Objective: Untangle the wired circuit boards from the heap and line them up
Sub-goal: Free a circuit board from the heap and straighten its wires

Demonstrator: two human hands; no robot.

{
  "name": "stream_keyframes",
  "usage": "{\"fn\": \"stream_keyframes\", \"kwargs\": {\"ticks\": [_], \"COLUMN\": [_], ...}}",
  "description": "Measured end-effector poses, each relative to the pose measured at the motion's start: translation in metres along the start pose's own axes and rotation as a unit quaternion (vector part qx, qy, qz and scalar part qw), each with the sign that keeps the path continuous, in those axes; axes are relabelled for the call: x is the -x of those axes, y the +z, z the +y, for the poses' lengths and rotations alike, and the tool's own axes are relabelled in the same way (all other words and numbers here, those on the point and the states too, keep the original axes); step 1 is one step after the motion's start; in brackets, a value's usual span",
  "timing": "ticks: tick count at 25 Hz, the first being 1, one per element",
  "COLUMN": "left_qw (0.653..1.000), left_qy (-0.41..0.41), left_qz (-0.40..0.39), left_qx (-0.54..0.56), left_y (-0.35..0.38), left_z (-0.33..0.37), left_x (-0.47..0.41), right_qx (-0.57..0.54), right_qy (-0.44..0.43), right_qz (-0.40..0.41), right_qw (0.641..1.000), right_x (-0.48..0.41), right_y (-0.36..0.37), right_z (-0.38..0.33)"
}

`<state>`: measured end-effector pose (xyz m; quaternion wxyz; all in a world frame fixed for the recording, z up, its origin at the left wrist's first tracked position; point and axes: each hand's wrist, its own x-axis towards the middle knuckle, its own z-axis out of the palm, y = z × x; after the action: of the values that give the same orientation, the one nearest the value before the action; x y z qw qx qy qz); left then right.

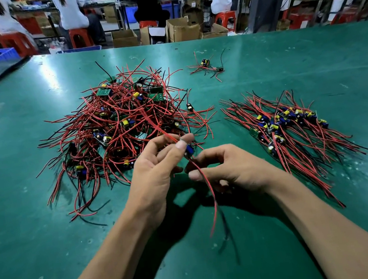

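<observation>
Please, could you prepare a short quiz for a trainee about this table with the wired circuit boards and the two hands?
1. True or false: the lined-up boards lie to the right of the tangled heap.
2. Fill in: the right hand pinches a ___ wire.
3. The left hand holds: A) one wired board, B) a screwdriver, C) nothing.
Key: 1 true; 2 red; 3 A.
</observation>
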<state>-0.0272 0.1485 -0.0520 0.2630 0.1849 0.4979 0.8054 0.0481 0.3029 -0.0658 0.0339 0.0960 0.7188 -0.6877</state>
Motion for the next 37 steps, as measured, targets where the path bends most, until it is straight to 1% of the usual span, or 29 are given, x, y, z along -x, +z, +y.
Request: {"fn": "stream_keyframes", "kwargs": {"ticks": [2,5,7,10,12,14,17,19,20,24,29,33,37], "left_qw": [0.999,0.997,0.996,0.996,0.996,0.997,0.992,0.984,0.982,0.984,0.978,0.979,0.984], "left_qy": [0.004,0.019,0.028,0.028,0.003,-0.036,-0.121,-0.173,-0.178,-0.153,-0.174,-0.173,-0.161], "left_qz": [0.033,0.067,0.072,0.047,0.029,0.008,-0.024,-0.049,-0.058,-0.086,-0.115,-0.103,-0.054], "left_qx": [0.009,-0.024,-0.037,-0.066,-0.088,-0.07,0.002,0.014,0.006,0.019,0.011,-0.027,-0.043], "left_y": [-0.002,-0.002,0.0,0.001,0.001,0.002,0.003,0.003,0.003,0.001,0.002,0.004,0.008], "left_z": [0.0,0.0,0.0,-0.002,-0.006,-0.007,-0.004,0.0,0.0,-0.005,-0.007,-0.01,-0.012], "left_x": [-0.002,-0.002,-0.001,0.001,0.002,0.003,0.002,0.001,0.0,0.003,0.005,0.003,0.004], "right_qx": [-0.024,-0.044,-0.1,-0.18,-0.219,-0.243,-0.208,-0.162,-0.144,-0.133,-0.133,-0.117,-0.094], "right_qy": [-0.042,-0.096,-0.107,-0.094,-0.079,-0.055,-0.025,-0.006,0.002,0.001,-0.022,-0.028,-0.022], "right_qz": [0.029,0.099,0.125,0.119,0.096,0.069,0.037,0.029,0.03,0.05,0.061,0.071,0.066], "right_qw": [0.998,0.989,0.981,0.972,0.968,0.966,0.977,0.986,0.989,0.99,0.989,0.99,0.993], "right_x": [0.0,-0.003,-0.005,-0.006,-0.004,0.0,0.005,0.007,0.007,0.007,0.003,0.001,0.0], "right_y": [0.002,0.006,0.01,0.011,0.006,0.001,-0.002,-0.005,-0.007,-0.011,-0.015,-0.012,-0.009], "right_z": [-0.005,-0.007,-0.008,-0.013,-0.015,-0.017,-0.019,-0.02,-0.02,-0.021,-0.017,-0.014,-0.01]}}
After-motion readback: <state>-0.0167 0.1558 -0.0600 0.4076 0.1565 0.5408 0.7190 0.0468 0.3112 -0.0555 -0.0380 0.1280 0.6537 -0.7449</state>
